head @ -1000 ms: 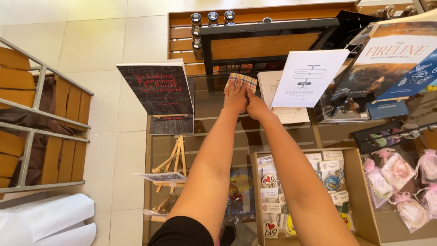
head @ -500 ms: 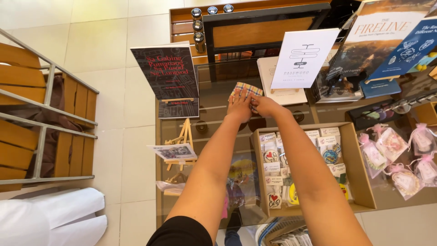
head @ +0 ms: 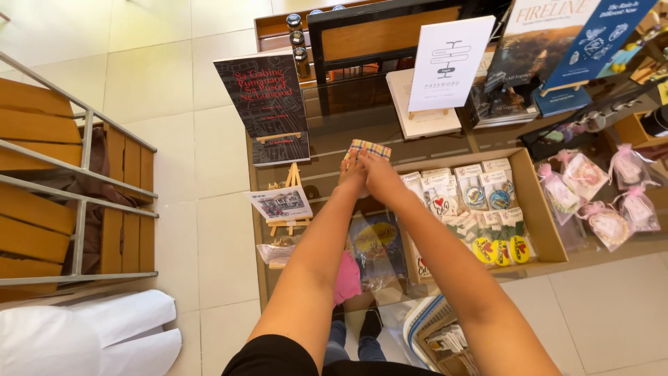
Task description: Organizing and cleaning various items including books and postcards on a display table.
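A dark book with red letters stands on a small wooden easel, left of the fingers. Below it sits a little picture card on a tiny easel. Right of the fingers is a brown cardboard box full of small packs of badges. A white book stands up beyond the fingers. Pink see-through gift bags lie far right.

Both hands have drawn the plaid pouch nearer the cardboard box.

Shop, likely a book and gift store. Books on display easels, boxed packaged trinkets, ribboned pouches.
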